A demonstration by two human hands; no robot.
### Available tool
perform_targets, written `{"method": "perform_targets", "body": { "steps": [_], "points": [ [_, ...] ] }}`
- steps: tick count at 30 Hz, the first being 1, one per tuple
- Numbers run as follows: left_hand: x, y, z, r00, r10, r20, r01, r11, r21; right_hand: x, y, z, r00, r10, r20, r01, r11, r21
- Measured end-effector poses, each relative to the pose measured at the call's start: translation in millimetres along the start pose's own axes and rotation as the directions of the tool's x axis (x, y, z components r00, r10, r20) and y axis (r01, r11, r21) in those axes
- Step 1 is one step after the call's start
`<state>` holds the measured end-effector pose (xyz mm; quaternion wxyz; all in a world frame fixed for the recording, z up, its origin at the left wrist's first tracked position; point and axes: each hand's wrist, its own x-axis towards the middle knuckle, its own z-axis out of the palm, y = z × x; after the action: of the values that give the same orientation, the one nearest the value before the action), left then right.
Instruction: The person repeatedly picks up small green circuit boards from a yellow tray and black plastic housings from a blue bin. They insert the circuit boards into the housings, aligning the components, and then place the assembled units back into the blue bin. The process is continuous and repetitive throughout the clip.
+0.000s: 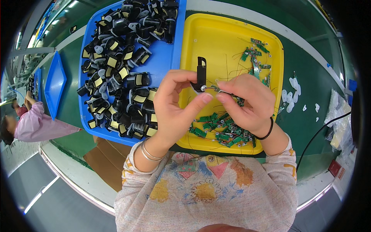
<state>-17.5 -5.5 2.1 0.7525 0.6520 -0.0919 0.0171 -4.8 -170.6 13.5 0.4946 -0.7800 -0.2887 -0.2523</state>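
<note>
My left hand [176, 104] pinches a small black plastic housing [201, 73] upright above the yellow tray [201, 38]. My right hand [247, 102] holds a small wired metal part [214, 89] against the housing's lower end. Both hands meet over the tray's left middle. Below them lie several green circuit boards with thin wires [218, 131]. More green boards [257, 58] sit at the tray's far right.
A blue tray [162, 65] heaped with several black and yellow housings stands to the left. White round pieces [291, 94] lie on the green table at right. A black cable [317, 135] crosses the right side. Another person in pink [34, 123] sits far left beside a blue tray [56, 83].
</note>
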Motion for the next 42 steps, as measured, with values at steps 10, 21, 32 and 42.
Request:
{"method": "perform_targets", "body": {
  "steps": [10,21,32,42],
  "points": [
    [-0.6,0.7,-1.0,0.999,0.03,0.013,-0.031,0.999,0.045,-1.6,-0.8,1.1,0.999,-0.031,-0.014,0.031,0.999,-0.042],
    [-0.7,3.2,0.3,0.997,-0.066,0.039,0.071,0.985,-0.158,-2.6,-5.6,1.2,0.997,-0.08,0.006,0.081,0.995,-0.053],
    [-0.7,2.1,-0.1,0.999,-0.041,0.025,0.045,0.985,-0.165,-1.9,-6.2,1.0,0.995,-0.095,0.014,0.095,0.994,-0.054],
    [-0.5,2.5,-0.4,1.0,0.007,0.02,-0.005,0.994,-0.111,-1.7,-3.6,1.5,0.999,-0.043,0.007,0.043,0.999,-0.005]
  ]
}}
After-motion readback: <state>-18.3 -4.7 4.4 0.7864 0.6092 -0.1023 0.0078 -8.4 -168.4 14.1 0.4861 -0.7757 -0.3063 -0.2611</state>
